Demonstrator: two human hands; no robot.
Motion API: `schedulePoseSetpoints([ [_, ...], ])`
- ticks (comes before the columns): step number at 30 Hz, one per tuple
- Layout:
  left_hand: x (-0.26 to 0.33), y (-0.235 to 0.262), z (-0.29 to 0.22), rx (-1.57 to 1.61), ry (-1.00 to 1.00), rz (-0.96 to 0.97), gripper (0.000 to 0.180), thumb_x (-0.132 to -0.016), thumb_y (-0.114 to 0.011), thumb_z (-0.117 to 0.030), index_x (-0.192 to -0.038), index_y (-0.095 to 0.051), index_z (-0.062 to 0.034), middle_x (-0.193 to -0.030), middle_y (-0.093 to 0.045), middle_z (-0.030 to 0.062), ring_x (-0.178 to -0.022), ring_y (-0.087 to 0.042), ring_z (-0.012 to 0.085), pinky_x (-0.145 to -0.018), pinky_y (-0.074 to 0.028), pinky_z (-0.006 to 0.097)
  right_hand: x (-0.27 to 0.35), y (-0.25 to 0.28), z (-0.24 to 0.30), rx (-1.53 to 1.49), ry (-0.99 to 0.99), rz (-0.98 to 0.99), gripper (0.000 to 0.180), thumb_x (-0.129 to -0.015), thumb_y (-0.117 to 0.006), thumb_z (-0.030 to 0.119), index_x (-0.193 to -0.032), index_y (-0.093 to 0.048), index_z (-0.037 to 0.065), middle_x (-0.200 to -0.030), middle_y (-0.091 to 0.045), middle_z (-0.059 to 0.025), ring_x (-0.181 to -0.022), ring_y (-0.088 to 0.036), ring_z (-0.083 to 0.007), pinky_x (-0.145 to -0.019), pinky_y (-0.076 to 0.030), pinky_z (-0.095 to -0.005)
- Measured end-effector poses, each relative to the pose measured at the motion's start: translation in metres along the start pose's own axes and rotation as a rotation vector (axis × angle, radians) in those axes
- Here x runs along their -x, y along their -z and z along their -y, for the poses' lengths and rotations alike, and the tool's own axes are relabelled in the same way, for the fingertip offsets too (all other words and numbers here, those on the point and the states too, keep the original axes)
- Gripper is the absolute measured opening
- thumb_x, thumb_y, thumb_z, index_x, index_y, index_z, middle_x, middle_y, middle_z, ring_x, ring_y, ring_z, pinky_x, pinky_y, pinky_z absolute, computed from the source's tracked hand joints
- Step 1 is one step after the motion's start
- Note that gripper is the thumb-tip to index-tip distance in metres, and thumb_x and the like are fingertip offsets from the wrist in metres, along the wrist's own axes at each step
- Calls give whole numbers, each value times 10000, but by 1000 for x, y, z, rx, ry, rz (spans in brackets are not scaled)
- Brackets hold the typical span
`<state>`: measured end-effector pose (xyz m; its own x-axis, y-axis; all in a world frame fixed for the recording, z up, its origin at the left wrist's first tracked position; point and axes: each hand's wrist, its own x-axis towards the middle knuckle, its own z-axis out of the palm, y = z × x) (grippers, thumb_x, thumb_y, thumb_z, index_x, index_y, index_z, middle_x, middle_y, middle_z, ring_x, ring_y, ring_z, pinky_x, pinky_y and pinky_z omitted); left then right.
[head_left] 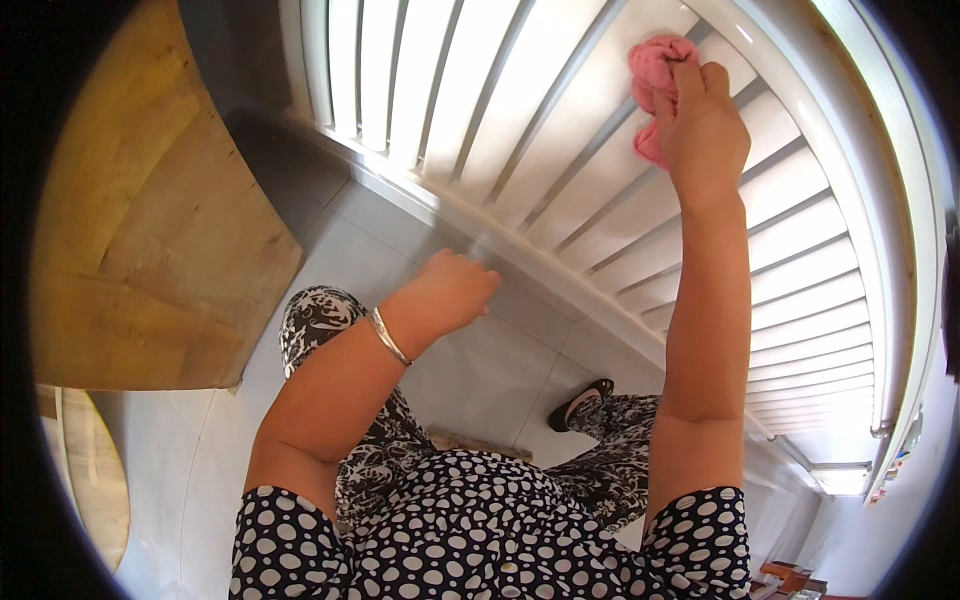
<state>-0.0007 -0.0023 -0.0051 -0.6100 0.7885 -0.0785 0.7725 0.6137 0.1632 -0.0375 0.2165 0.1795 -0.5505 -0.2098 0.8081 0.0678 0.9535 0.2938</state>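
A crumpled pink cloth [660, 62] is in my right hand [703, 130], which is stretched out to the upper right with its fingers closed round it. The cloth lies against the upper part of a white slatted radiator [560, 110], and a fold of it hangs below my fingers. My left hand [455, 290] hovers over my left knee, apart from the radiator. Its fingers are curled in, and I see nothing in them. A silver bracelet [390, 337] circles the left wrist.
A curved wooden panel [170, 220] stands at the left, with another rounded wooden piece [92, 470] below it. Grey floor tiles [470, 370] lie between my legs and the radiator. A white ledge [880, 130] runs along the radiator's far right side.
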Motion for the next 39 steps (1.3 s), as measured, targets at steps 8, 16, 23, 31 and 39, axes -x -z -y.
schedulePoseSetpoints([
  [8, 8, 5, -5, 11, -11, 7, 294, -796, -657, -295, -962, -578, -66, -926, -615, 97, -902, -604, 278, -789, -448, 385, 57, -40, 18, -65, 218, 211, 188, -662, -642, 58, -825, -547, 63, -864, -526, -102, -716, -596, -266, -570, -505, -366],
  [16, 5, 6, -5, 19, -25, 33, 284, -785, -661, -283, -957, -580, -72, -931, -611, 95, -907, -599, 271, -797, -439, 379, 148, -104, 63, -107, 281, 645, 156, -768, -561, 86, -916, -603, 61, -924, -553, -108, -827, -609, -279, -658, -508, -369],
  [23, 4, 3, -2, 14, -36, -47, 273, -779, -668, -278, -930, -570, -73, -880, -604, 94, -864, -599, 267, -764, -434, 378, 213, -151, 92, -213, 180, 845, 252, -722, -601, 46, -971, -618, 73, -980, -580, -115, -857, -618, -267, -713, -496, -378],
  [31, 4, 8, 2, 37, -8, -48, 293, -777, -671, -297, -942, -574, -75, -882, -611, 94, -872, -605, 271, -776, -441, 378, 160, -104, 67, -118, 313, 857, 224, -736, -589, 61, -959, -606, 61, -971, -582, -109, -879, -612, -266, -714, -498, -370],
  [39, 1, 6, 1, 18, -3, 14, 303, -791, -664, -325, -944, -587, -75, -930, -621, 106, -914, -610, 281, -801, -457, 388, 24, -14, -1, 124, 270, 340, 255, -673, -661, 58, -911, -570, 37, -952, -555, -130, -840, -588, -282, -675, -505, -373],
])
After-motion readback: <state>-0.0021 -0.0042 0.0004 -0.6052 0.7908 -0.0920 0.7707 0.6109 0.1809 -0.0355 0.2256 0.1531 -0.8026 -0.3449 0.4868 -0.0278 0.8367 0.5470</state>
